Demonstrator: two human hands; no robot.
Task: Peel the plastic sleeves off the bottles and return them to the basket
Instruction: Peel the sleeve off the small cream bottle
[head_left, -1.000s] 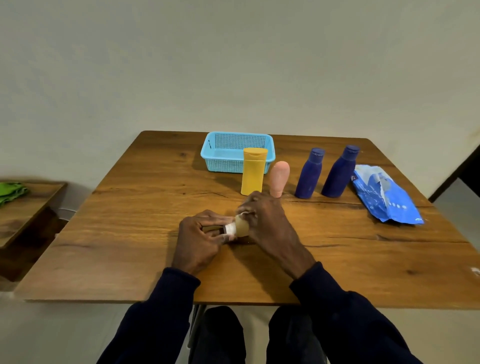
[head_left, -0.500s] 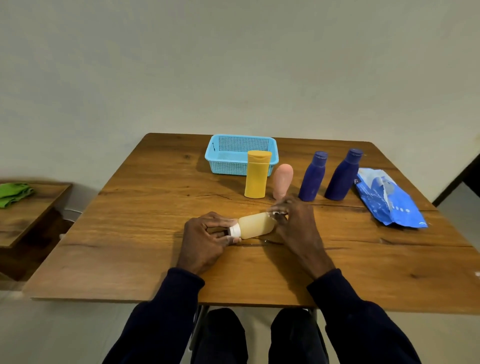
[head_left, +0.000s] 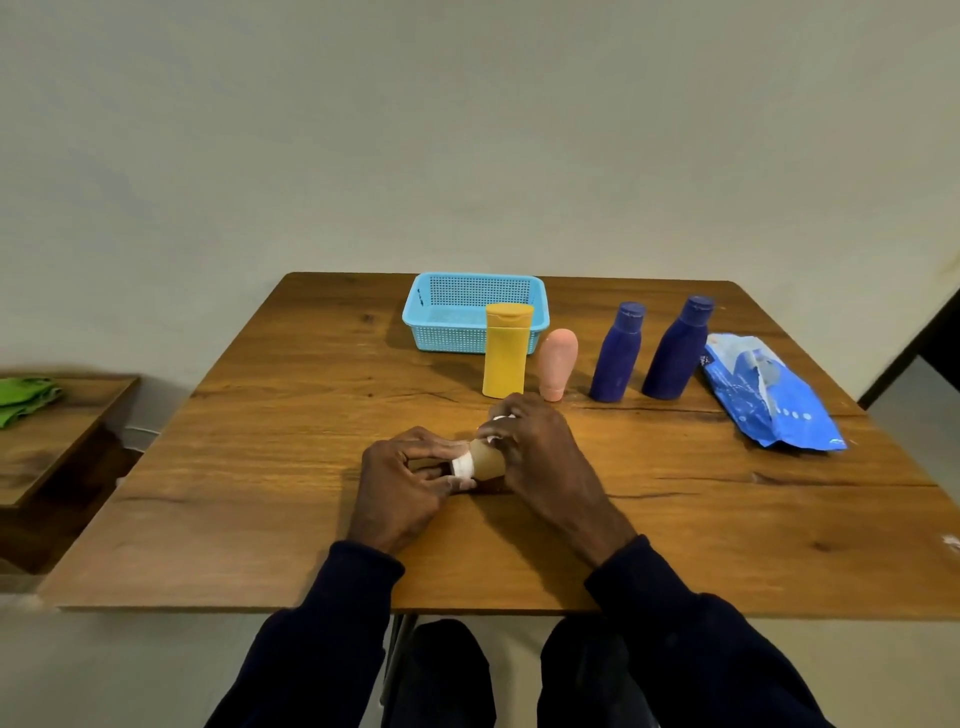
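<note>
Toward front edge of wooden table (head_left: 260, 467), small tan white-capped plastic bottle (head_left: 488, 461) is held sideways: cap end pinched by left hand (head_left: 400, 483), body gripped by right hand (head_left: 540, 447). Pale-blue perforated plastic basket (head_left: 537, 317) at far edge is unfilled; return judged wholly outstanding.

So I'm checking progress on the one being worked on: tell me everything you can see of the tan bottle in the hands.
The tan bottle is small, matte beige, plastic by the look, with a white ribbed cap. It lies on its side down at the wooden table, cap pointing left. The left hand pinches the cap end; the right hand wraps over the body and hides its base. Some whitish bits show at the right hand; whether they are sleeve is unclear.
</note>
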